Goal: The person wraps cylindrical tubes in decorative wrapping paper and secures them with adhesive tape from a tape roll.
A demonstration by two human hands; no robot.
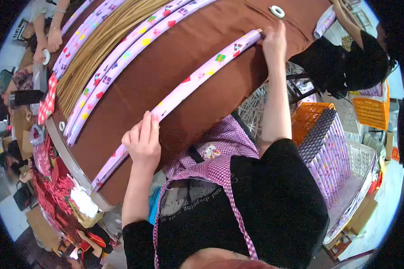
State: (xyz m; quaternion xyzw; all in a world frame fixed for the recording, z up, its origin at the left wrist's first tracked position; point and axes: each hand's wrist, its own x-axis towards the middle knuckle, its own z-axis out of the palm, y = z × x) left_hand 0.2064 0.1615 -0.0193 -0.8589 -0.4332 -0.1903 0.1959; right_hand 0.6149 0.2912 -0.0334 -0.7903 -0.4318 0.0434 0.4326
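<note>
A long, thin roll of lilac wrapping paper (196, 79), printed with small colored gifts, lies slantwise across the brown-covered table. My left hand (142, 138) is over its lower part, fingers together and curled across it; the thumb is hidden. At the upper right end, my right hand (274, 43) is closed around the tip, slightly blurred. A bit of tan material shows at that tip. Just beyond my right hand lies a white tape roll (277, 11).
More patterned lilac rolls (121, 58) and a bundle of thin tan sticks (87, 56) lie on the brown cloth (175, 38). Other people's hands (54, 39) work at the far left. An orange crate (307, 119) and a basket of finished-looking rolls (330, 168) stand at right.
</note>
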